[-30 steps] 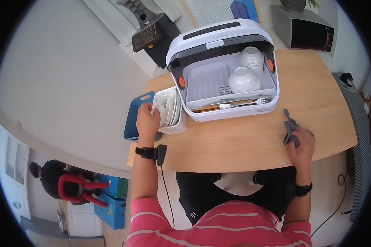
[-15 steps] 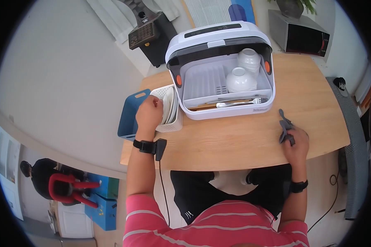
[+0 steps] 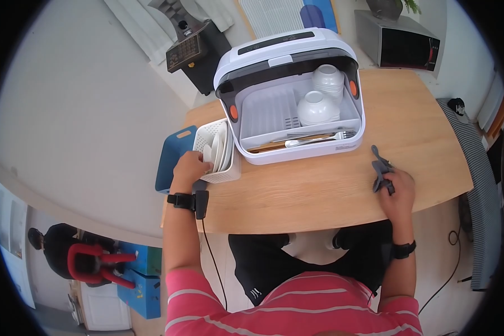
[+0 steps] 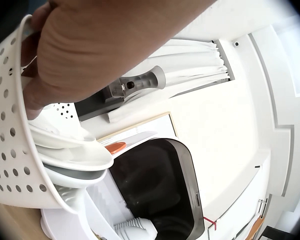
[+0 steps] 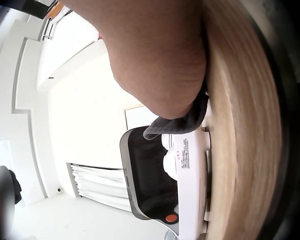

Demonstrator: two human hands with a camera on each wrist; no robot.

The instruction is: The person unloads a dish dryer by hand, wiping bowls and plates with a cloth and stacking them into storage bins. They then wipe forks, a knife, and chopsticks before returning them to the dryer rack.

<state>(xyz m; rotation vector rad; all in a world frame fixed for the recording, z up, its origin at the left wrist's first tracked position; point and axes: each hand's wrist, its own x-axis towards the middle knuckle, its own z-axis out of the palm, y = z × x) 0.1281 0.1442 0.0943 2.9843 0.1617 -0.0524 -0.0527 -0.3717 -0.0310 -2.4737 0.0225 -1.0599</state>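
In the head view my left hand (image 3: pixel 190 167) is at the near left side of a white perforated basket (image 3: pixel 233 171). Several white plates (image 3: pixel 224 147) stand on edge in it. The left wrist view has the fingers reaching over the rim, beside the plates (image 4: pixel 72 155); their tips are hidden, and I cannot tell whether they grip anything. My right hand (image 3: pixel 399 190) rests at the table's right and holds a crumpled dark grey cloth (image 3: pixel 379 168). Part of this cloth (image 5: pixel 182 124) sticks out beneath the hand in the right wrist view.
A white dish cabinet (image 3: pixel 297 155) with its lid raised stands on the wooden table (image 3: pixel 297 196). Inside are stacked white bowls (image 3: pixel 318 107), with chopsticks and a fork (image 3: pixel 341 136) in the front tray. A blue bin (image 3: pixel 168 154) sits left of the basket. A microwave (image 3: pixel 400 47) is behind.
My left hand rose above the basket's rim, then came down and nearer to me, its fingers now inside the near left side. My right hand stays on the cloth. The head view has shifted slightly.
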